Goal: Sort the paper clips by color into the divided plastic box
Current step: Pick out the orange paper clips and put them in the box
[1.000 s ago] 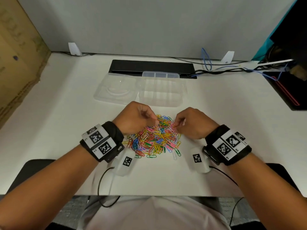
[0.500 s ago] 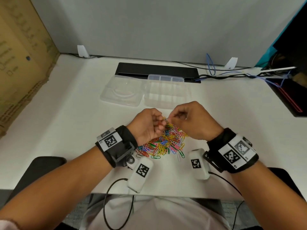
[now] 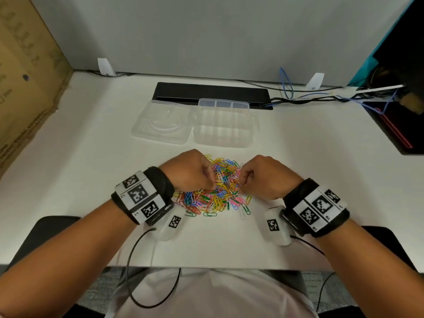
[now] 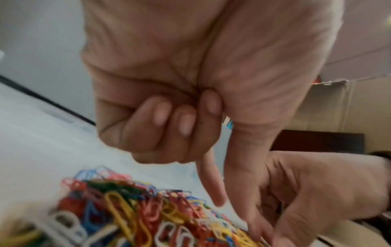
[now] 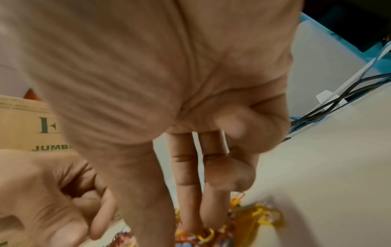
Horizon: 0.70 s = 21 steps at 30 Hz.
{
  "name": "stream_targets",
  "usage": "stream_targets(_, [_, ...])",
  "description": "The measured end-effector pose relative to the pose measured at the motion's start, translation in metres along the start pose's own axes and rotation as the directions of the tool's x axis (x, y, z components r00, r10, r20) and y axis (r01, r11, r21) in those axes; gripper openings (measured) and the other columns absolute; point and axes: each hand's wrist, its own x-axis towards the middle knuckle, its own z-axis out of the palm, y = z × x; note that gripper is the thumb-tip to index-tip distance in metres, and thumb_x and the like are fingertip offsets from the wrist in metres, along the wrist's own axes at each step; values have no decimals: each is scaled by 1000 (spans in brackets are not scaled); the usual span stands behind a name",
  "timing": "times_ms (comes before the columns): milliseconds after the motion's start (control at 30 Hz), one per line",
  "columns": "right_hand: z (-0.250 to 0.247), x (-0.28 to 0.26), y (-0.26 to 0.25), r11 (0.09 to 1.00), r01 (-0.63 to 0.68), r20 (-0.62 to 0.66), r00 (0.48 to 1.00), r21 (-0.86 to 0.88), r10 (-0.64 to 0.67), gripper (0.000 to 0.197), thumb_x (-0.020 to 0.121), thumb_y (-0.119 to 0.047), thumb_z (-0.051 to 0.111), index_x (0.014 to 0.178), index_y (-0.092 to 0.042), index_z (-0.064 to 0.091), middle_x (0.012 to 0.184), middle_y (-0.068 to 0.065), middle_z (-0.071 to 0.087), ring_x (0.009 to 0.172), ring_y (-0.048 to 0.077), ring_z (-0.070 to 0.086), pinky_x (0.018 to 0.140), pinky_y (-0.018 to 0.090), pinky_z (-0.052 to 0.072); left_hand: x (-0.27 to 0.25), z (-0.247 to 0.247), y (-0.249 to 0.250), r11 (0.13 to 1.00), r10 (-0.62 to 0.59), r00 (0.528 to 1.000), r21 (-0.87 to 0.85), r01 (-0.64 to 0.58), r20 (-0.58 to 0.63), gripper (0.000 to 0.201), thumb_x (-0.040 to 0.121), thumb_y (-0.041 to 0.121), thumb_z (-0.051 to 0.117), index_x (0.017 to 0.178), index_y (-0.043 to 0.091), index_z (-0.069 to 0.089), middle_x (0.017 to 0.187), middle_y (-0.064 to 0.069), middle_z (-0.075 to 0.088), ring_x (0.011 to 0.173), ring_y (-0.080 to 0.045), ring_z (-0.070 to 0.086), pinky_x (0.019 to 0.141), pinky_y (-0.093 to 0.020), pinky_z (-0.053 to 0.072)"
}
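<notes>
At the near edge of the white desk (image 3: 68, 180) two small white boxes with black square codes (image 3: 274, 226) hang under the wrists, with thin black wires. Just past them lies a pile of paper clips (image 3: 218, 193) in many colors: red, blue, yellow, green, pink and white. Both hands are down on this pile, close to each other but not touching. The left hand (image 3: 188, 172) is on the left side of the pile. Three of its fingers (image 4: 167, 127) are curled into the palm, and its first finger and thumb reach down to the clips. I cannot tell if they hold a clip. The right hand (image 3: 263, 177) is on the right side of the pile. Its thumb and two long fingers (image 5: 186, 175) point down into the clips, but the tips are hidden, so I cannot tell if they pinch one. Farther back sits the clear divided plastic box (image 3: 223, 125), with its open lid (image 3: 163, 122) lying flat on its left. Behind it is a long black bar (image 3: 206, 92), then cables (image 3: 321, 96) and a gray wall. A big cardboard box (image 3: 25, 76) stands far left.
</notes>
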Motion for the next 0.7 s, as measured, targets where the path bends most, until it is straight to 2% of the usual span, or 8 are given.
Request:
stream_targets(100, [3,3,0,1000,-14,-3,1000,-19,14,8,78,-18,74,71,-16,71,59,-9,62,59,11,58,59,24,47,0,2,-2,977,-38,999,208,38,-4,18,72,29,85,81,19,73,71,10,63,67,-7,56,59,-23,42])
stream_targets(200, [4,4,3,999,-13,-8,1000,-30,13,8,79,-15,67,72,-15,71,64,-7,65,65,15,63,65,28,53,4,9,-5,956,-27,1000,291,28,-8,18,71,32,85,80,22,73,73,10,64,69,-8,56,60,-22,37])
stream_targets(267, [3,3,6,1000,3,-17,1000,-13,-3,11,79,-12,61,72,-14,70,66,-6,66,66,15,63,66,29,53,5,10,-6,959,-6,1000,284,8,-8,10,77,29,80,79,21,74,70,11,64,68,-8,57,62,-21,39])
stream_targets(333, [1,2,8,999,36,-33,999,33,-35,14,80,-9,59,72,-12,70,67,-5,66,66,15,62,65,30,52,6,7,-7,967,21,1000,254,-19,-3,10,84,26,74,78,18,74,62,13,61,60,-3,54,61,-20,39])
stream_targets(467, [-5,0,7,961,68,-61,997,269,-53,16,81,-1,62,76,-13,72,64,-6,66,57,9,59,58,26,48,6,-1,-10,998,34,999,48,-35,18,18,90,25,70,73,19,71,50,19,57,49,6,51,56,-10,38])
stream_targets(567, [-7,-3,-4,846,67,-74,997,529,-32,15,86,3,64,86,-11,71,67,1,65,55,13,61,50,25,50,8,-7,-7,989,32,999,-145,-27,34,14,94,25,65,86,18,75,63,21,64,60,7,56,66,-11,41])
stream_targets(633, [-10,-6,-15,767,88,-96,995,636,-36,15,87,6,64,90,-7,71,71,4,64,57,15,64,49,25,52,8,-8,-3,941,20,995,-339,14,98,21,99,19,55,86,14,70,53,14,51,49,-2,44,52,-15,33])
stream_targets(700, [-12,-8,-25,702,124,-129,991,701,-47,13,86,7,66,88,-5,70,72,3,63,60,17,68,48,24,52,6,-6,2,822,14,984,-562,91,180,25,100,14,45,82,10,62,52,6,38,49,-10,31,48,-19,27])
